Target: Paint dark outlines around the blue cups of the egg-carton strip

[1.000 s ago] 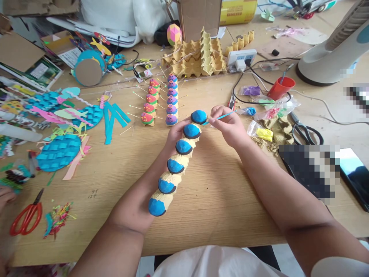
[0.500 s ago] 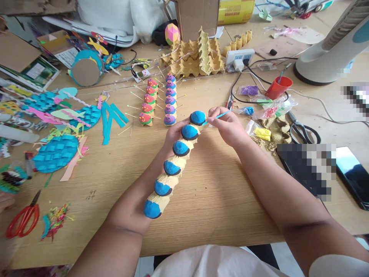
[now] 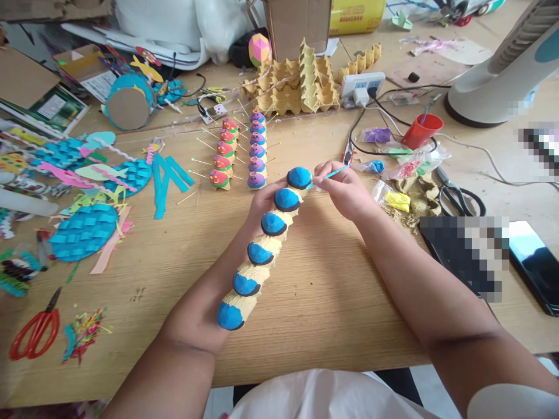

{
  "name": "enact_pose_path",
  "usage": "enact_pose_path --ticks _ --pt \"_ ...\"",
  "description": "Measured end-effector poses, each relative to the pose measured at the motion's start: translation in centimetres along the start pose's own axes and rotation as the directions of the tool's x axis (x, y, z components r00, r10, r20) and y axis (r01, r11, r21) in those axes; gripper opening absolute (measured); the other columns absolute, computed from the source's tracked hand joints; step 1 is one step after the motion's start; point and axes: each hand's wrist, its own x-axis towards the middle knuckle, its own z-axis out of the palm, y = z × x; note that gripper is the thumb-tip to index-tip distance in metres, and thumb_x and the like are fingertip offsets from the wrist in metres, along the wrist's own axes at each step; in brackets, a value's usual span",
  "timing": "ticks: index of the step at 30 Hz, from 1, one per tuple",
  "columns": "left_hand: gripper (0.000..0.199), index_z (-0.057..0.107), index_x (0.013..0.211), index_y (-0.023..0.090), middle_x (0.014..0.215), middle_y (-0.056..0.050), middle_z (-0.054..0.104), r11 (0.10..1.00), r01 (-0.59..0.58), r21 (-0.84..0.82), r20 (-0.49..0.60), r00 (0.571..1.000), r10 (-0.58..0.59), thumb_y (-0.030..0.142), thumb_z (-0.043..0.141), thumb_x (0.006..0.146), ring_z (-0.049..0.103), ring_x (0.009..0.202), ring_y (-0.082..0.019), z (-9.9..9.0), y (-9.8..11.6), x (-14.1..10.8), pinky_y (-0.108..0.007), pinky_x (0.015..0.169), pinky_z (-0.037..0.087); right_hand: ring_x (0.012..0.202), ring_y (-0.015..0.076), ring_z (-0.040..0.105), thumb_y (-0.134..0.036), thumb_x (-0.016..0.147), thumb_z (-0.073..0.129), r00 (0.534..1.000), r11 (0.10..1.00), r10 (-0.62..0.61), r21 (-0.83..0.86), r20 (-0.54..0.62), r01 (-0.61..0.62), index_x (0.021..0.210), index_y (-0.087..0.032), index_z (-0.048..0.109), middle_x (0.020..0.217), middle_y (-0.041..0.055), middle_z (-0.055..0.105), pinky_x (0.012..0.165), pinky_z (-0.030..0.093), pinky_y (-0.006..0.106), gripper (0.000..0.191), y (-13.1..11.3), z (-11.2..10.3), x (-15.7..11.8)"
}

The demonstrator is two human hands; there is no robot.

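Note:
A strip of egg carton (image 3: 264, 240) runs slantwise in front of me, its row of bumps capped in blue with black edging along their lower rims. My left hand (image 3: 264, 201) is closed round the strip's far end from behind, most of its fingers hidden. Between the fingertips of my right hand (image 3: 345, 189) is a thin blue stick tool (image 3: 335, 172). Its tip meets the black edge of the farthest blue bump. Beyond the strip stand two finished-looking carton caterpillars, one red and green (image 3: 222, 160), one purple and blue (image 3: 257, 152), with pins sticking out.
Red-handled scissors (image 3: 35, 331) and paper scraps lie at left, below woven blue paper fish (image 3: 85, 231). At right are black scissors (image 3: 458, 198), clay packets (image 3: 397, 201), a red cup (image 3: 421, 132) and a phone (image 3: 536, 267). Egg trays (image 3: 283, 96) and a power strip (image 3: 363, 84) stand behind.
Both my hands, the strip and the stick tool stay almost where they were. Part of another person's hand at the left edge has gone out of view.

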Motion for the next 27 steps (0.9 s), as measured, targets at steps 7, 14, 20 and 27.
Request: enact_pose_path --ticks 7,14,20,27 --pt "0.066 0.073 0.132 0.027 0.065 -0.006 0.069 1.000 -0.013 -0.005 -0.024 1.000 0.013 0.077 0.069 0.089 0.072 0.060 -0.026 1.9 -0.1 -1.6 -0.042 0.064 0.060 0.079 0.0135 0.053 -0.052 0.072 0.089 0.993 0.983 0.090 0.168 -0.073 -0.076 0.074 -0.023 0.058 0.084 -0.0003 0.059 0.068 0.040 0.027 0.043 -0.5 0.0 0.1" --pt "0.073 0.073 0.130 0.027 0.062 -0.005 0.066 0.999 -0.017 -0.032 0.011 1.000 0.018 0.084 0.070 0.084 0.071 0.060 -0.026 2.6 0.0 -2.4 -0.043 0.065 0.061 0.065 0.0135 0.041 -0.060 0.074 0.084 0.988 0.988 0.110 0.121 -0.104 -0.097 0.083 -0.025 0.067 0.066 -0.0049 0.042 0.067 0.041 0.031 0.040 -0.1 0.6 0.2" --pt "0.057 0.076 0.128 0.027 0.065 -0.007 0.071 0.998 -0.051 -0.027 -0.021 0.998 0.051 0.071 0.070 0.091 0.077 0.069 -0.030 2.5 -0.6 -1.7 -0.039 0.063 0.060 0.070 0.0109 0.044 -0.073 0.064 0.094 0.985 0.990 0.056 -0.117 -0.161 -0.076 0.085 -0.021 0.073 0.073 -0.0037 0.056 0.064 0.034 0.027 0.059 -0.2 1.4 -0.6" --pt "0.033 0.078 0.129 0.033 0.065 -0.003 0.074 0.993 -0.117 -0.008 -0.014 0.993 0.117 0.045 0.067 0.100 0.073 0.058 -0.023 3.1 -0.8 -1.7 -0.031 0.054 0.054 0.078 0.0143 0.058 -0.070 0.056 0.100 0.989 0.989 0.091 -0.104 -0.115 -0.103 0.082 -0.020 0.077 0.081 0.0007 0.071 0.074 0.047 0.029 0.061 -0.2 1.8 -0.7"
